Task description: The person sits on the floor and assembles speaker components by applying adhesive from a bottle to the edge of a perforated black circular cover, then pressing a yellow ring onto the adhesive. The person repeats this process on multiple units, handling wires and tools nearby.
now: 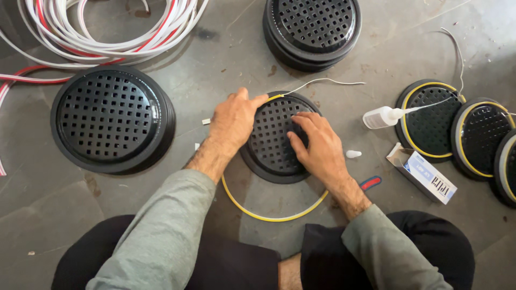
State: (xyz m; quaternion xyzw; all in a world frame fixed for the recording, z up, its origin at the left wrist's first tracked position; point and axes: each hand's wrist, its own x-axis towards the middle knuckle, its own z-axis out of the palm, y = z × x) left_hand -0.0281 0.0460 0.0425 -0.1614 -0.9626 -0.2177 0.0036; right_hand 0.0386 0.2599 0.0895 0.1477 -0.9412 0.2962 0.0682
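A person sits on the gray floor (226, 59) with a round black grille cover (274, 156) lying flat just in front of their knees. The left hand (232, 121) rests on the cover's upper left edge, and its fingers press a thin yellow strip (271, 217) against the rim there. The right hand (318, 147) lies spread flat on the holes of the cover and holds it down. Neither hand is closed around anything; both just press. The yellow strip runs out from under the left arm, curves in a loose loop on the floor below the cover, and passes under the right wrist. It looks soft and bendy, like a noodle, so it will likely flop and slip out of place unless fingers pinch it right at the rim. The cover looks like light, stiff plastic, shiny and a bit slippery, so a flat palm on top seems a good way to keep it from sliding. Its edge looks like the best place to grab it. Just to the right lie a small white glue bottle (379, 117), its white cap (353, 154) and a little cardboard box (422, 173). Further right are covers already ringed in yellow (430, 121). More stacks of black covers (110, 121) and coils of white and red tubing (107, 32) sit farther up the floor.
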